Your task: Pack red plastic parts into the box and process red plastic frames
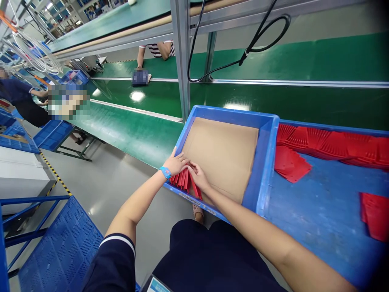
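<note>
A blue plastic tray (263, 146) sits at the edge of the green conveyor, lined with a brown cardboard sheet (223, 154). A stack of flat red pieces (183, 179) stands on edge in its near left corner. My left hand (178, 163), with a blue wristband, presses on top of the stack with fingers closed together. My right hand (197, 175) grips the same stack from the right side, fingers closed on it.
A second blue tray (322, 202) to the right holds several fanned red pieces (331, 145) and loose ones (290, 163). A metal post (182, 61) and black cable (261, 32) rise behind. Other people work across and down the green conveyor (136, 129). Blue crates (60, 251) stand on the floor to the left.
</note>
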Demonstrator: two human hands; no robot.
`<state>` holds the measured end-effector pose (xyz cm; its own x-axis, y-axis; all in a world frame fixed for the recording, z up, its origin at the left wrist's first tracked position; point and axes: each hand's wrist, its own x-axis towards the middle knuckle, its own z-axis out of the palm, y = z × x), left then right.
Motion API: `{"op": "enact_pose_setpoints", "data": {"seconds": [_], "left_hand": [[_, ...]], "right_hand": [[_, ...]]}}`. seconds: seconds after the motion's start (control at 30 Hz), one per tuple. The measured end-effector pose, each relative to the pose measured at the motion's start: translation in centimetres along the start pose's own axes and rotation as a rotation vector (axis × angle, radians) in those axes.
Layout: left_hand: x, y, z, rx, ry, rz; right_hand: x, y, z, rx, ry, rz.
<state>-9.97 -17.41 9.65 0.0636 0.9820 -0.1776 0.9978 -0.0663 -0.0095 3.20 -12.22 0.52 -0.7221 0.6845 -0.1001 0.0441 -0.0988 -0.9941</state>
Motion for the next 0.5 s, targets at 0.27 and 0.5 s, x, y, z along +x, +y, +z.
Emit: {"op": "enact_pose_setpoints", "data": {"seconds": [0.27, 0.5], "left_hand": [[1.9, 1.8, 1.0, -0.037, -0.127, 0.000], [1.9, 1.9, 0.8, -0.069, -0.151, -0.020]], "right_hand": [[-4.3, -1.3, -3.6, -0.303, -0.198, 0.108], [-6.8, -1.7, -5.3, -0.639, -0.247, 0.327]]}}
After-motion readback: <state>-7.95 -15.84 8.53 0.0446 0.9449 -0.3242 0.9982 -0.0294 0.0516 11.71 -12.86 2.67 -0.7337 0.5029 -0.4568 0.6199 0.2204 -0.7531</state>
